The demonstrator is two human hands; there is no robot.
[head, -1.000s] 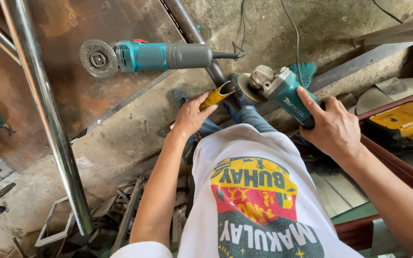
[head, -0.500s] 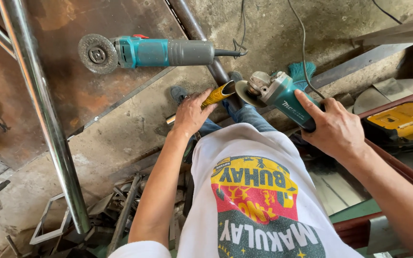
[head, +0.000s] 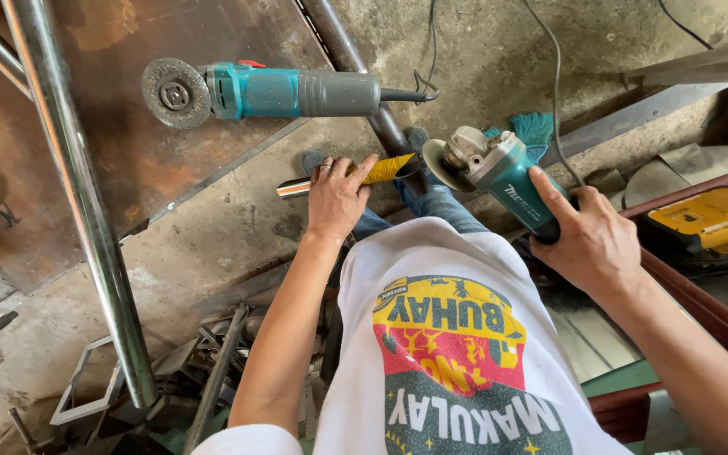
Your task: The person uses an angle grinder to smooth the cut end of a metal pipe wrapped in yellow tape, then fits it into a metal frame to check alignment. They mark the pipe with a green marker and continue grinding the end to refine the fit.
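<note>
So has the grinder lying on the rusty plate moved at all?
No. The idle grinder lies in the same spot on the rusty plate, its handle end past the plate's edge as before.

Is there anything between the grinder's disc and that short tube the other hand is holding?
Nothing visible. The right hand holds the grinder with its disc right beside the tube end; the left hand grips the tube farther back.

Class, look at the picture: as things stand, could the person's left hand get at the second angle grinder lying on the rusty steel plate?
Probably yes. The left hand is busy gripping the short metal tube, but the spare angle grinder lies just beyond it on the rusty plate, with nothing between them.
</note>
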